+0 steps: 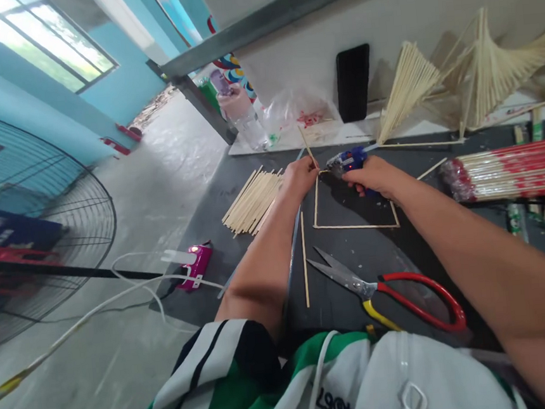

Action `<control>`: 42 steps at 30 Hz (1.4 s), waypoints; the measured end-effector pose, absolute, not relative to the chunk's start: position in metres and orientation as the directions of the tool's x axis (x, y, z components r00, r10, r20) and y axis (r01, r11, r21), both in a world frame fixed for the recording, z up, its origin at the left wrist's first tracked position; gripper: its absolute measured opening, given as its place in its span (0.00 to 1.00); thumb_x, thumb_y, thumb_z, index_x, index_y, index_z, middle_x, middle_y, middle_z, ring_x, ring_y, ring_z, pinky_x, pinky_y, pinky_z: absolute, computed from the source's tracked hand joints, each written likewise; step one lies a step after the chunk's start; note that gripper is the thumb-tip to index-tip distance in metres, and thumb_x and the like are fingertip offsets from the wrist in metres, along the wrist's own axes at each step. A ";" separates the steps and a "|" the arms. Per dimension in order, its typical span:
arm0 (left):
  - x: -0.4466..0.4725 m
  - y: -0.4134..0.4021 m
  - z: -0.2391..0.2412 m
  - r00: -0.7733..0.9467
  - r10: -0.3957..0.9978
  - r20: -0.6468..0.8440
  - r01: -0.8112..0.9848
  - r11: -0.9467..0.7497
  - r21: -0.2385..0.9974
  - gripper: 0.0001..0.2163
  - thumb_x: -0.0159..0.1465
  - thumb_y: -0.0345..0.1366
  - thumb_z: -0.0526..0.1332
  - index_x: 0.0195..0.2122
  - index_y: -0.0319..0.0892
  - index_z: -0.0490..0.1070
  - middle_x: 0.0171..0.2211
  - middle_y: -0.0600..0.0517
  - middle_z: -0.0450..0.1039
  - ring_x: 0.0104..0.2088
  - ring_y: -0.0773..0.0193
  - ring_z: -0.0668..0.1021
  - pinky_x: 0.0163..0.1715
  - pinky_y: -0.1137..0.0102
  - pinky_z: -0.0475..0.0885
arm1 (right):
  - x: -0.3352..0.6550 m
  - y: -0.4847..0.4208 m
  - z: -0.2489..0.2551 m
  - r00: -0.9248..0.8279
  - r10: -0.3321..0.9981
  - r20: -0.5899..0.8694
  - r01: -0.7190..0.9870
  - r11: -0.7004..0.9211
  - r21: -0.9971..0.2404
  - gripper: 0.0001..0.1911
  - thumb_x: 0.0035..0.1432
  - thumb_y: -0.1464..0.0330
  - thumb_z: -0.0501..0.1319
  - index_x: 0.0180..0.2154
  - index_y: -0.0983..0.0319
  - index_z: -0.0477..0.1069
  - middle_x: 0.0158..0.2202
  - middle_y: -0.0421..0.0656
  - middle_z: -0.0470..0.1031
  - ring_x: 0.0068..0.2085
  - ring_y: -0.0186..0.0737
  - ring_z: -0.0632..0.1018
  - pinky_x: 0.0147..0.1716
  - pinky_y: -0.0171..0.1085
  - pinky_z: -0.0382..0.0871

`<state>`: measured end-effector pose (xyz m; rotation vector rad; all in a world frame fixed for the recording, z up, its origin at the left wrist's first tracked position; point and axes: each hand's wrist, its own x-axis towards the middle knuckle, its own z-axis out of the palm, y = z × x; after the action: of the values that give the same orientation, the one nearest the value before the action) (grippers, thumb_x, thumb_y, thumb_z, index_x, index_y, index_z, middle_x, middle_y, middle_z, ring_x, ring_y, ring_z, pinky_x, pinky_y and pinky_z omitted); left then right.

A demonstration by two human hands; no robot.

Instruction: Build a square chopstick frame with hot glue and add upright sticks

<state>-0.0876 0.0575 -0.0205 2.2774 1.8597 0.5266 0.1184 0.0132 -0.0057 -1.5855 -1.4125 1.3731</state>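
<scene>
My right hand point(370, 175) is wrapped round a blue hot glue gun point(353, 158), whose nozzle points left towards my left hand point(302, 174). The left fingers pinch a thin wooden stick point(306, 143) that slants up from the corner of a stick frame point(356, 226) lying on the dark table. My right hand and wrist hide part of the frame's far and right sides. A loose stick point(304, 259) lies nearer to me. Left of my left hand is a pile of cut sticks point(253, 201). Open-bladed scissors point(356, 282) with red and yellow handles lie in front.
A wrapped bundle of sticks point(517, 170) lies right. Fanned stick models point(409, 84), a black phone point(354, 83) and a water bottle point(243, 115) stand along the back. A pink device point(196, 267) with white cables sits left, near a fan guard point(76, 202).
</scene>
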 end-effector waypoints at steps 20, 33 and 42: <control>-0.087 0.064 -0.020 0.150 0.972 0.181 0.909 -0.208 0.362 0.09 0.63 0.35 0.63 0.42 0.43 0.81 0.39 0.48 0.84 0.42 0.55 0.83 0.43 0.68 0.72 | 0.134 0.020 0.037 -0.075 0.974 -0.216 0.351 -0.177 -0.920 0.09 0.54 0.73 0.66 0.24 0.63 0.71 0.17 0.38 0.70 0.17 0.31 0.68 0.17 0.31 0.69; -0.086 0.060 -0.017 0.134 0.975 0.179 0.901 -0.195 0.388 0.08 0.61 0.33 0.63 0.39 0.44 0.81 0.37 0.51 0.84 0.41 0.56 0.82 0.42 0.68 0.72 | 0.109 0.022 -0.001 -0.110 0.947 -0.302 0.439 -0.226 -0.870 0.08 0.49 0.72 0.66 0.21 0.61 0.70 0.18 0.40 0.71 0.20 0.35 0.72 0.20 0.35 0.73; -0.087 0.062 -0.017 0.129 0.975 0.182 0.908 -0.190 0.374 0.09 0.61 0.34 0.62 0.40 0.43 0.82 0.38 0.50 0.84 0.41 0.56 0.83 0.41 0.69 0.72 | 0.125 0.023 0.024 -0.123 0.958 -0.259 0.354 -0.201 -0.913 0.12 0.56 0.72 0.65 0.22 0.60 0.69 0.20 0.41 0.71 0.20 0.32 0.69 0.20 0.34 0.71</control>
<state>-0.0865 0.0621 -0.0174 2.2240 1.8793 0.5798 0.1252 0.0228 0.0235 -1.5656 -1.4749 1.3339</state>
